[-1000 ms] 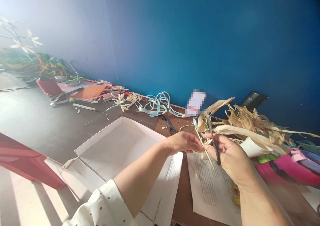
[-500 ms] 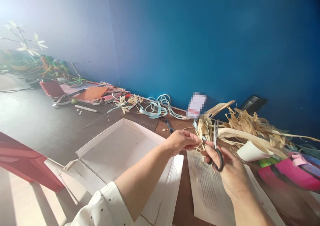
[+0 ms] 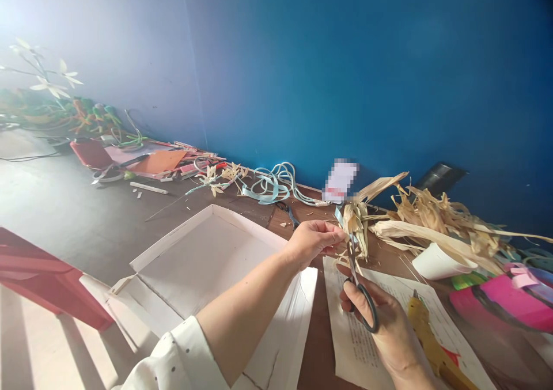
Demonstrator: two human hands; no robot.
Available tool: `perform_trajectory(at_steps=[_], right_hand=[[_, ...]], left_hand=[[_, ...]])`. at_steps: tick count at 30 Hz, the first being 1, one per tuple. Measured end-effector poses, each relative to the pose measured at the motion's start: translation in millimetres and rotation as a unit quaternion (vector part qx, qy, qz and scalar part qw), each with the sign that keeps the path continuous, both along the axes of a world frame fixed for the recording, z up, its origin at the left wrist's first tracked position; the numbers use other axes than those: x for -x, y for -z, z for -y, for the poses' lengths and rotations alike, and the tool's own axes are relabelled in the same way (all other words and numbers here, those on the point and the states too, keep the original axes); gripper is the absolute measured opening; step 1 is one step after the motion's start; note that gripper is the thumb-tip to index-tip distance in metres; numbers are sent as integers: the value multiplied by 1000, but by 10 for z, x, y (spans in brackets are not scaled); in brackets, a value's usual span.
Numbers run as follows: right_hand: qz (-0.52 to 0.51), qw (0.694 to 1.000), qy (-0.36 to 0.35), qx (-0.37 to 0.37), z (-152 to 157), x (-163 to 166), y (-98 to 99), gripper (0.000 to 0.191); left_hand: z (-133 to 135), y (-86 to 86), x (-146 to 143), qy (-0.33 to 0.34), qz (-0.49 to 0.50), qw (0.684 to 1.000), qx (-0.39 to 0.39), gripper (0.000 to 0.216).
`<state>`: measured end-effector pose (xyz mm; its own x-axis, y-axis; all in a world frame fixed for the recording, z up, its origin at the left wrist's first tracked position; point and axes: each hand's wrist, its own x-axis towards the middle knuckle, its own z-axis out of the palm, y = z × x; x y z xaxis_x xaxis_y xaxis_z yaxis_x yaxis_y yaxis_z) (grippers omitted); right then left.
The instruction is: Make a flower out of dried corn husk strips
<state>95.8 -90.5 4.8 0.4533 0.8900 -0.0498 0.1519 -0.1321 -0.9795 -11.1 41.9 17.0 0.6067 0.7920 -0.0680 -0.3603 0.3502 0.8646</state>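
My left hand [image 3: 313,239] is closed in a pinch at the middle of the table. What sits between its fingertips is too small to make out. My right hand [image 3: 391,326] grips black-handled scissors [image 3: 353,257], thumb through one ring, the blades pointing up and away close to the left fingertips. Just behind the fingertips lies a bundle of dried corn husks [image 3: 356,220]. Under my right hand is a printed sheet [image 3: 356,344], and a yellow glue gun [image 3: 419,324] lies on it to the right.
A shallow white cardboard box [image 3: 203,252] stands under my left forearm. To the right are more husks [image 3: 432,211], a white cup [image 3: 443,261] on its side and a pink container [image 3: 503,303]. Pale blue cords [image 3: 279,184] and a husk flower [image 3: 211,180] lie along the blue wall.
My right hand has come down and left, and the scissors' blades now point at the left fingertips. The glue gun has come into sight. My left hand stays nearly still.
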Motion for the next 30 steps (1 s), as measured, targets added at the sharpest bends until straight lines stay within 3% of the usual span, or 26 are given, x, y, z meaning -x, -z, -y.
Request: perform_trajectory(at_steps=[7, 17, 30], right_hand=[[19, 1000, 0, 5, 22, -1, -12, 39], [15, 1000, 1, 1, 17, -22, 17, 40], [58, 998, -28, 15, -11, -190, 168, 43]], left_hand=[[-21, 41, -25, -7, -7, 1000, -19, 46], [39, -22, -27, 0, 7, 1000, 19, 47], [28, -18, 0, 17, -4, 1000, 26, 48]])
